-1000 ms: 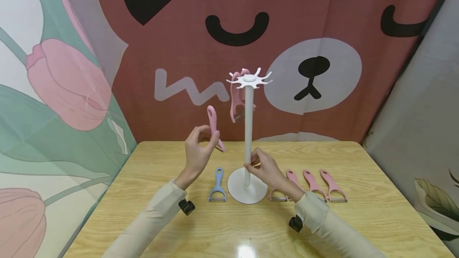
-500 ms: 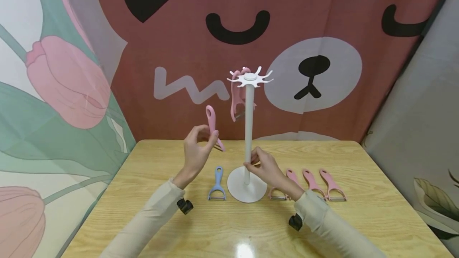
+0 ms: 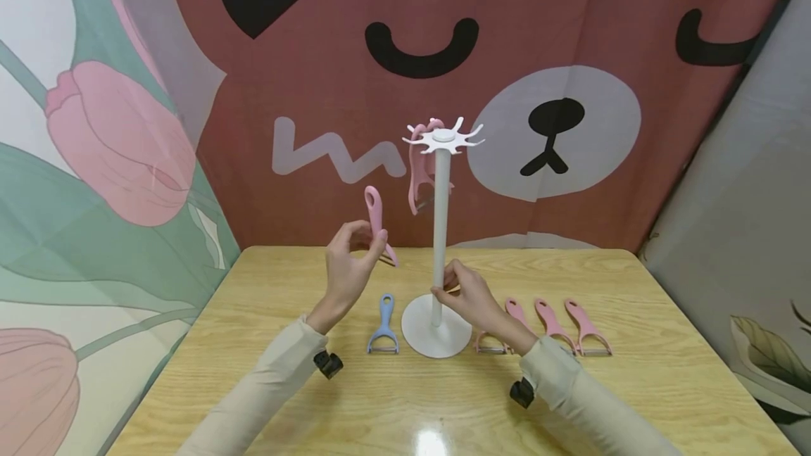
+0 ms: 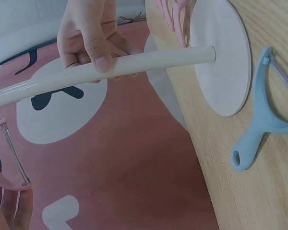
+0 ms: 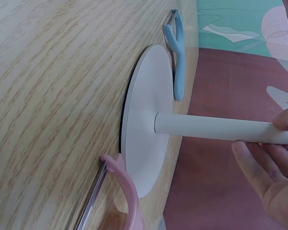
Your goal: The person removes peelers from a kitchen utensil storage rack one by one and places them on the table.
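In the head view my left hand [image 3: 348, 266] pinches a pink peeler [image 3: 375, 211] in the air left of the white stand, its handle with the hanging hole pointing up. In the left wrist view that peeler's metal blade [image 4: 15, 152] shows beside my fingers. My right hand [image 3: 472, 298] grips the white pole [image 3: 440, 231] in its lower part, thumb and fingers on either side. The stand's round base [image 3: 421, 340] rests on the table. Pink peelers [image 3: 421, 167] hang from the back left arms of the hook crown [image 3: 443, 136], partly hidden by the pole.
A blue peeler [image 3: 384, 322] lies on the wooden table [image 3: 266, 371] left of the base. Several pink peelers [image 3: 586, 326] lie in a row to the right, partly covered by my right wrist. A curtain with a bear print [image 3: 304, 210] hangs behind the table.
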A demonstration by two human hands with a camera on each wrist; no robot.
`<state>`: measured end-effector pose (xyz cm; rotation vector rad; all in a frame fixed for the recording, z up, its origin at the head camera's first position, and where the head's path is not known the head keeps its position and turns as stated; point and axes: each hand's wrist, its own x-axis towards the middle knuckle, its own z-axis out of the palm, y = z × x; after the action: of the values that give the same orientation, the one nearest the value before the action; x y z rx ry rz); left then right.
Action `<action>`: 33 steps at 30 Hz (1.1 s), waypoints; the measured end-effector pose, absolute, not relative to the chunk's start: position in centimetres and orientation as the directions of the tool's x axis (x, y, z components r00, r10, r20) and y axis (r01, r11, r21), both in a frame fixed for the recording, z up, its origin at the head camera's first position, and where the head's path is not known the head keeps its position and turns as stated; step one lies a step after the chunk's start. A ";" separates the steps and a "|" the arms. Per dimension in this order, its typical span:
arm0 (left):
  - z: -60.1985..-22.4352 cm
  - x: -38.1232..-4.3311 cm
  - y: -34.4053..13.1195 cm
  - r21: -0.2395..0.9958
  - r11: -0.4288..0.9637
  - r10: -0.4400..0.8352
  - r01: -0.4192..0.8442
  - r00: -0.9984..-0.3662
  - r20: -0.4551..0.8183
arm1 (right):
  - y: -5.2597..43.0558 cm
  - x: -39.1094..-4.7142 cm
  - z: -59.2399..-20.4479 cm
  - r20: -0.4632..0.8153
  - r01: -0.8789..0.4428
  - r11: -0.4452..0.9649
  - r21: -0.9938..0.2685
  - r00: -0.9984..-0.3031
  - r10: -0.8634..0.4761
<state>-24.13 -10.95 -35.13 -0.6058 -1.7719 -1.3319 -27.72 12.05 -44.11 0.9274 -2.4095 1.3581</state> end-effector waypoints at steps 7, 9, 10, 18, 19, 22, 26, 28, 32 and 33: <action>-34.9 -24.0 -10.9 0.545 0.324 -0.099 0.774 -0.545 0.833 | 12.0 -27.8 -44.0 0.479 -0.630 0.374 -0.681 -0.769 -0.423; -34.8 -24.0 -10.8 0.543 0.328 -0.101 0.773 -0.543 0.834 | 12.0 -27.8 -44.0 0.481 -0.632 0.376 -0.677 -0.768 -0.423; -34.8 -23.9 -10.8 0.542 0.330 -0.103 0.773 -0.541 0.835 | 12.0 -27.8 -44.0 0.483 -0.634 0.377 -0.675 -0.766 -0.423; -35.0 -24.0 -10.9 0.537 0.340 -0.115 0.772 -0.532 0.839 | 12.1 -27.9 -44.1 0.476 -0.627 0.386 -0.676 -0.772 -0.420; -35.0 -24.0 -11.0 0.536 0.343 -0.115 0.772 -0.531 0.839 | 12.1 -27.9 -44.1 0.478 -0.628 0.387 -0.675 -0.772 -0.419; -35.2 -24.0 -11.2 0.535 0.358 -0.111 0.765 -0.535 0.838 | 12.1 -27.9 -44.1 0.486 -0.634 0.390 -0.668 -0.769 -0.416; -35.4 -23.8 -11.5 0.542 0.394 -0.120 0.743 -0.543 0.831 | 12.1 -27.9 -44.1 0.483 -0.633 0.388 -0.669 -0.768 -0.421; -35.7 -23.8 -11.7 0.546 0.410 -0.124 0.730 -0.549 0.827 | 12.1 -27.9 -44.1 0.477 -0.629 0.387 -0.674 -0.771 -0.423; -37.1 -24.4 -12.2 0.571 0.418 -0.120 0.706 -0.580 0.806 | 12.1 -27.9 -44.1 0.472 -0.625 0.389 -0.677 -0.774 -0.421; -37.6 -24.8 -12.4 0.580 0.418 -0.116 0.699 -0.592 0.797 | 12.1 -27.9 -44.2 0.471 -0.623 0.390 -0.678 -0.776 -0.419</action>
<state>-24.76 -12.38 -37.65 -0.4983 -1.8610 -1.2664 -27.88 12.09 -44.17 0.9257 -2.4248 1.3306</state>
